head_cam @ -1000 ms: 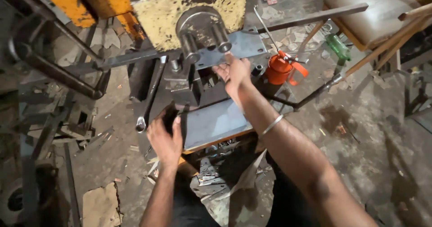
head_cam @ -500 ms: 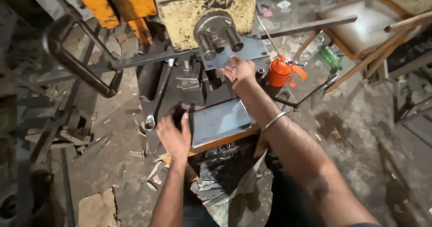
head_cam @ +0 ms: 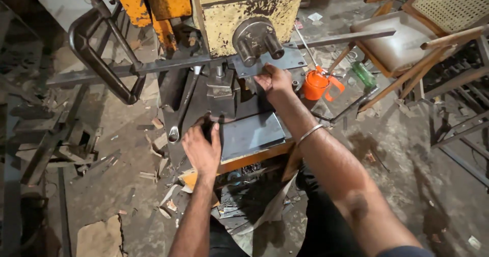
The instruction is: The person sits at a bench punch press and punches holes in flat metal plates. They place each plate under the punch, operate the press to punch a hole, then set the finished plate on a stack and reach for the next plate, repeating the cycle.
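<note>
The right hand (head_cam: 275, 81) gripped the flat steel bar (head_cam: 214, 58) with curled fingers, just under the grey plate (head_cam: 282, 59) of the yellow press (head_cam: 239, 12). The left hand (head_cam: 202, 147) lay palm down, fingers closed over a dark part I could not make out, at the edge of the steel worktop (head_cam: 252, 134). A spanner (head_cam: 182, 107) leaned just beside it, and an orange oil can (head_cam: 317, 84) stood to the right hand's right.

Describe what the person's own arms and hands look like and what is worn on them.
Both arms are bare from the elbows down, with no gloves and no sleeves in view on the forearms. The left hand wears nothing. The right hand is also bare, but a thin silver metal bangle circles its wrist. A dark sleeve edge shows at the right upper arm.
</note>
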